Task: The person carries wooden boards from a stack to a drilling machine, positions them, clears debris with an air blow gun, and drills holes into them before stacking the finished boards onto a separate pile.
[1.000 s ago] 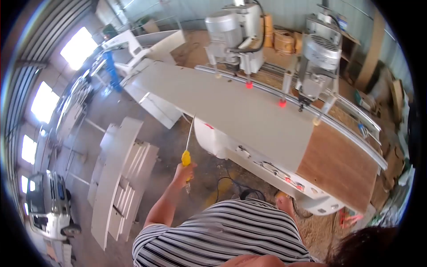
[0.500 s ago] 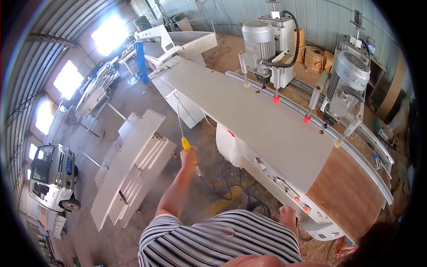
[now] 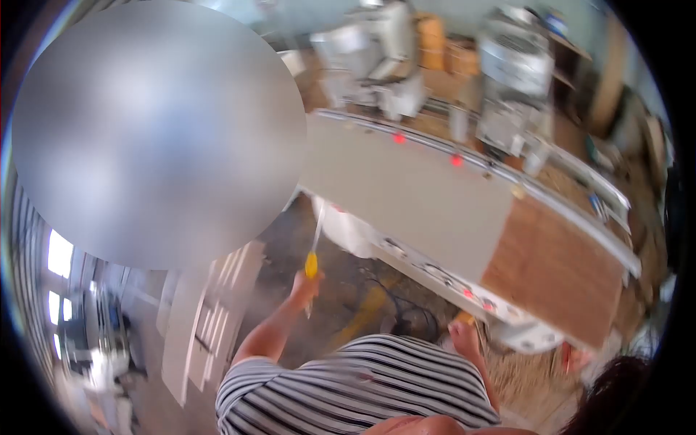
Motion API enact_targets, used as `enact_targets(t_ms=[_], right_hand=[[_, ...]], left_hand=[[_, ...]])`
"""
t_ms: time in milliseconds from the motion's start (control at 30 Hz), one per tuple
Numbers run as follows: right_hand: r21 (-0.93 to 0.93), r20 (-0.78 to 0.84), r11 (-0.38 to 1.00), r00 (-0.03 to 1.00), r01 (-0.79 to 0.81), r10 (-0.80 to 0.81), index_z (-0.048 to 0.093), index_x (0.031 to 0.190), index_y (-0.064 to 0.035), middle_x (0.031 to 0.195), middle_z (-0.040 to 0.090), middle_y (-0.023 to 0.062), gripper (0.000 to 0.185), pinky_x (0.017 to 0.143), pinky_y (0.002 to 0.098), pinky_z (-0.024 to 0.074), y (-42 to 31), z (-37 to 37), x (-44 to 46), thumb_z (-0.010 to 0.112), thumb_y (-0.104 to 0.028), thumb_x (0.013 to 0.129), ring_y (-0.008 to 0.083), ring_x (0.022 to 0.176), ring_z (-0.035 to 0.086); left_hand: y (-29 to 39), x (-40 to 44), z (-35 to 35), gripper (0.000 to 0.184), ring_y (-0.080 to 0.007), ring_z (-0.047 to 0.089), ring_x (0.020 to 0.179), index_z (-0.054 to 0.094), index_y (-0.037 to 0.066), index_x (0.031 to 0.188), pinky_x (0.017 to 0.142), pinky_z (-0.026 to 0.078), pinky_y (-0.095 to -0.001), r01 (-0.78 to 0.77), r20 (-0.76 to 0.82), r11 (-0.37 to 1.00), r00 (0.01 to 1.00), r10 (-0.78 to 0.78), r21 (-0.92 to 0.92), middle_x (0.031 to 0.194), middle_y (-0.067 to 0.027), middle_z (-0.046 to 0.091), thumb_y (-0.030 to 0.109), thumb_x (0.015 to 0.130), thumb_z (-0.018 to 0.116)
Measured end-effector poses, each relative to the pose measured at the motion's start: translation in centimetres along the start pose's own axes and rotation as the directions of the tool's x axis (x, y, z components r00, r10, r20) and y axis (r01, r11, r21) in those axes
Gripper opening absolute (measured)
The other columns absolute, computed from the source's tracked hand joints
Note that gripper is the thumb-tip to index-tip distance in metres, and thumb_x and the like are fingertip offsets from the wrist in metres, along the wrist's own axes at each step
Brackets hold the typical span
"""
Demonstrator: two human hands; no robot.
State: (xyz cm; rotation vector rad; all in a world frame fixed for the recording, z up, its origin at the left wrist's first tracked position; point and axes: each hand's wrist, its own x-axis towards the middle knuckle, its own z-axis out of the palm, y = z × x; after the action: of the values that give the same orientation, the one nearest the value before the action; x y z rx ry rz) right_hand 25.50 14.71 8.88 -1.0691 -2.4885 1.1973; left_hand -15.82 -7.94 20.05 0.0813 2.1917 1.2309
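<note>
My left hand is closed around the handle of a yellow air gun. Its long thin nozzle points up, its tip near the front edge of a long grey panel. The panel lies on a white machine bench, beside a brown wooden surface. Low by the bench's right front is my right hand, fingers curled, close to a small yellow-orange part; whether it grips anything is hidden.
Blurred machine heads stand behind a metal rail. Stacked pale boards are at left, with a vehicle beyond. A dark hose lies on the floor. A large blurred disc hides the upper left.
The view swung one way and back, and is now motion-blurred. The air gun stayed in my left hand while its nozzle changed angle. A blurred disc now covers the upper left.
</note>
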Motion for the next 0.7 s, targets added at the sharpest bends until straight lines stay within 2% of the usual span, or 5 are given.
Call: enact_targets(t_ms=[67, 367, 533, 633, 700], right_hand=[[0.137, 0.010, 0.990, 1.000, -0.023, 0.022, 0.060, 0.077, -0.0042, 0.072, 0.058, 0.0156, 0.015, 0.059, 0.0409, 0.0452, -1.0, -0.9, 0.0, 0.057, -0.019, 0.078, 0.0335, 0.070, 0.059], [0.860, 0.229, 0.502, 0.950, -0.096, -0.211, 0.047, 0.118, -0.0028, 0.106, 0.054, 0.0059, 0.045, 0.090, 0.0309, 0.0374, -5.2, -1.9, -1.1, 0.032, -0.039, 0.096, 0.0153, 0.103, 0.046], [0.978, 0.184, 0.014, 0.899, -0.207, 0.398, 0.052, 0.107, 0.0003, 0.092, 0.061, 0.0135, 0.026, 0.069, 0.0279, 0.0520, 8.9, -6.8, -8.6, 0.044, -0.019, 0.090, 0.0174, 0.082, 0.062], [0.214, -0.391, 0.458, 0.354, -0.863, 0.850, 0.057, 0.098, -0.0052, 0.088, 0.061, 0.0185, 0.018, 0.067, 0.0374, 0.0489, 19.6, -9.7, -16.7, 0.051, -0.014, 0.083, 0.0281, 0.081, 0.062], [-0.185, -0.592, 0.480, 0.487, -0.857, 0.642, 0.055, 0.096, -0.0045, 0.087, 0.059, 0.0183, 0.018, 0.067, 0.0416, 0.0482, 22.9, -10.5, -19.9, 0.050, -0.018, 0.085, 0.0276, 0.085, 0.061]], left_hand=[[-0.6, -5.9, 4.0, 0.025, -0.0153, 0.056, 0.055, 0.064, 0.004, 0.083, 0.049, 0.043, -0.0312, -0.082, 0.195, 0.830, 0.980, -0.033, 0.552, 0.063, -0.0030, 0.058, 0.029, 0.080, 0.063], [2.1, -11.0, 24.3, 0.038, -0.0187, 0.047, 0.112, 0.048, 0.007, 0.122, 0.094, 0.034, -0.0302, -0.484, 0.989, 0.868, 0.139, -0.047, 0.109, 0.119, -0.0112, 0.053, 0.009, 0.085, 0.053], [2.5, -11.2, 30.2, 0.039, -0.0209, 0.050, 0.109, 0.045, 0.004, 0.122, 0.092, 0.039, -0.0319, -0.844, 0.998, 0.536, 0.057, 0.039, 0.028, 0.118, -0.0128, 0.053, 0.018, 0.087, 0.054], [0.3, -7.6, 29.6, 0.039, -0.0190, 0.057, 0.098, 0.046, 0.001, 0.119, 0.086, 0.044, -0.0316, -0.696, 0.967, 0.684, 0.250, -0.051, 0.216, 0.107, -0.0125, 0.058, 0.024, 0.088, 0.054], [-0.8, -6.4, 29.1, 0.038, -0.0188, 0.060, 0.093, 0.048, 0.000, 0.118, 0.084, 0.046, -0.0316, -0.640, 0.920, 0.674, 0.354, -0.168, 0.369, 0.103, -0.0124, 0.060, 0.026, 0.089, 0.053]])
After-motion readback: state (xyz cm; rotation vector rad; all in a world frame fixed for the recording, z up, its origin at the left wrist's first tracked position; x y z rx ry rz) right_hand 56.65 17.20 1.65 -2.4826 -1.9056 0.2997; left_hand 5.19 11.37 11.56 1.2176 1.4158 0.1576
